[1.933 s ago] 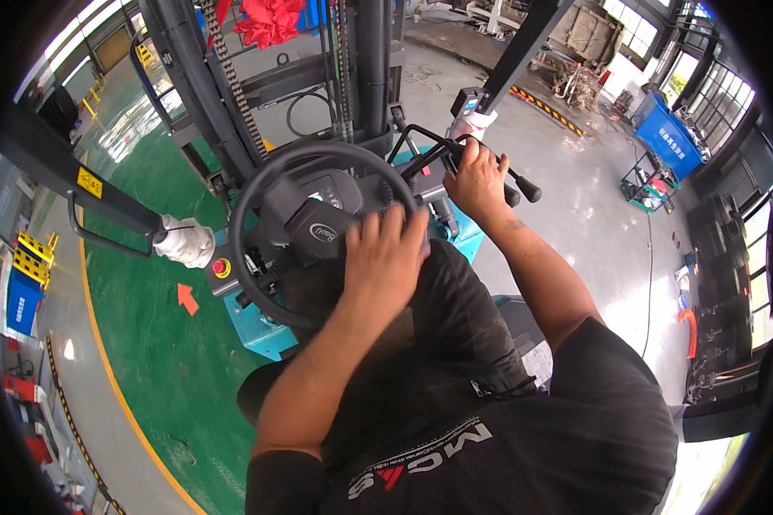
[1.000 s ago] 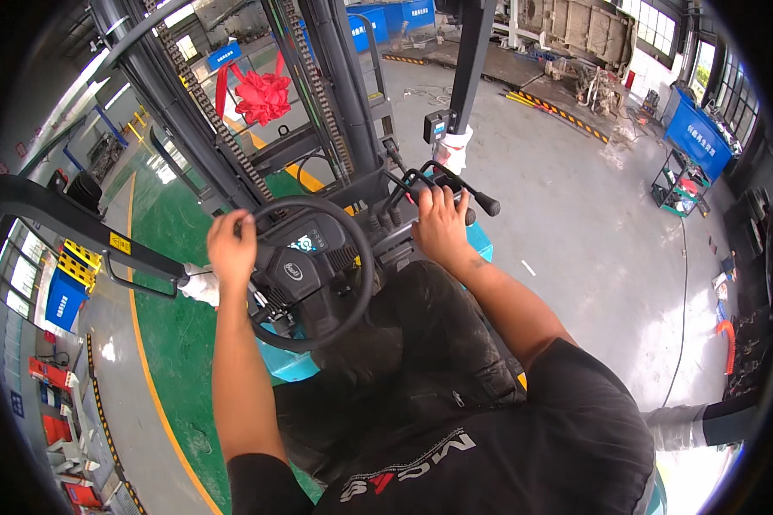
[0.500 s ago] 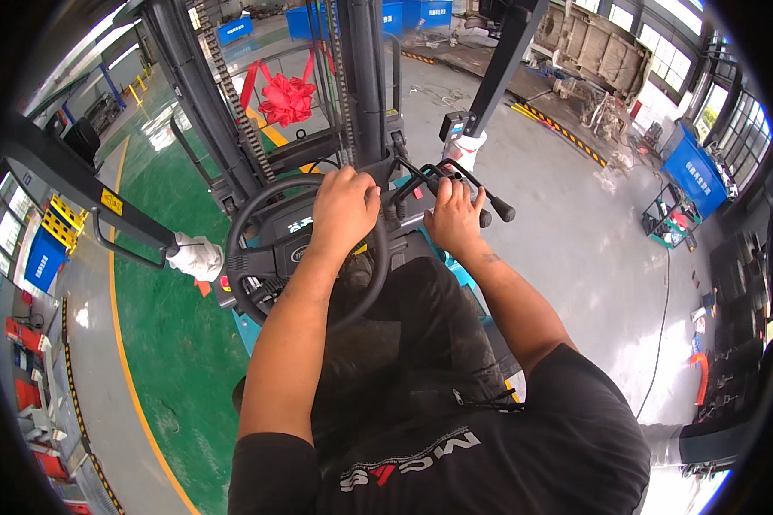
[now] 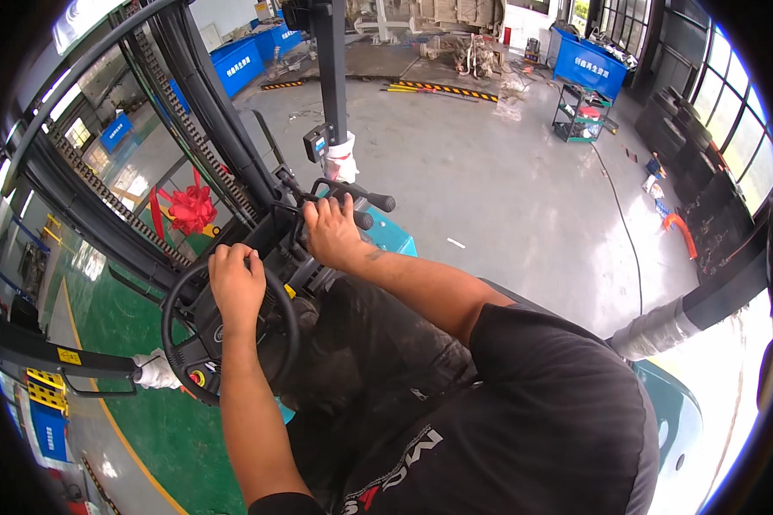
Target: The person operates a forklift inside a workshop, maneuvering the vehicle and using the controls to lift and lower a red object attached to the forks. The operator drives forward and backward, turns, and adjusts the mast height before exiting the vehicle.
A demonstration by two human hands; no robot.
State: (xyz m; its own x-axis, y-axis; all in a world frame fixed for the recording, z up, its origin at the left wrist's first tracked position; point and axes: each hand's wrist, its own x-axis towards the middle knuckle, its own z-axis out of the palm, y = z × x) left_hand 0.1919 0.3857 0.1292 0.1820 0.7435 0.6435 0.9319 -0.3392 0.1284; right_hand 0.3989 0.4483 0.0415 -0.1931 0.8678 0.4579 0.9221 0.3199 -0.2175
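My left hand (image 4: 237, 283) rests over the far right part of the rim of a black steering wheel (image 4: 293, 336), its fingers curled down around it. Just to the right and a little farther off, my right hand (image 4: 333, 230) lies over the black control levers (image 4: 378, 202) of a forklift. Its fingers bend over a lever, and the grip under the palm is hidden. Two dark knobs stick out to the right of that hand. Ahead stands the forklift's mast (image 4: 206, 103), with chains, and a red ribbon bow (image 4: 189, 206) hangs at its front.
A black post (image 4: 333, 77) with plastic wrap at its foot rises beyond the levers. To the right are a tool cart (image 4: 581, 116), a blue bin (image 4: 589, 67), an orange hose (image 4: 681, 233) and a cable on the grey floor. Striped barriers (image 4: 447, 91) edge scrap parts at the back.
My view has swung to the right, so the wheel, mast and hands now sit farther left in the picture. Both hands stay where they were, on the wheel and the levers.
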